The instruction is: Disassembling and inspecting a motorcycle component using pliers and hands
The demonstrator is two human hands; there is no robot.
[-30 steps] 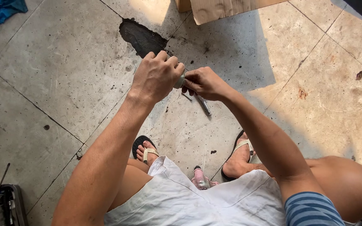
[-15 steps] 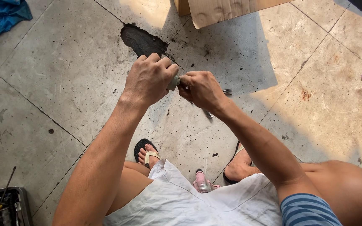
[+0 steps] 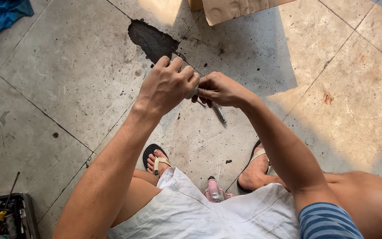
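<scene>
- Presently, the left hand [image 3: 166, 86] is raised above the floor [image 3: 67, 88], fingers curled into a closed grip around a small greyish part [image 3: 193, 92]; only a sliver of that part shows between the two hands, so its kind cannot be told.
- The right hand [image 3: 221, 90] meets the left hand at that same part, fingertips pinched shut and touching it from the right side.
- A slim metal tool [image 3: 219, 112] projects downward and to the right from below the right hand; how the hand grips it is hidden by the fingers.
- Both hands are held together above the middle of the view, over the tiled floor and just ahead of the person's knees.
- A dark patch [image 3: 151, 40] in the floor lies just beyond the left hand, at a tile joint.
- A piece of cardboard [image 3: 235, 8] sits at the top edge, well apart from the hands.
- Blue cloth [image 3: 1, 13] lies in the top left corner.
- A tool tray [image 3: 5, 217] with screwdrivers sits at the bottom left corner, far from both hands.
- The person's feet are in sandals: the left sandal [image 3: 154, 159] below the left forearm, the right sandal [image 3: 255, 170] below the right forearm.
- A small pink object [image 3: 214, 191] lies on the floor between the feet, partly covered by the white shorts [image 3: 200, 212].
</scene>
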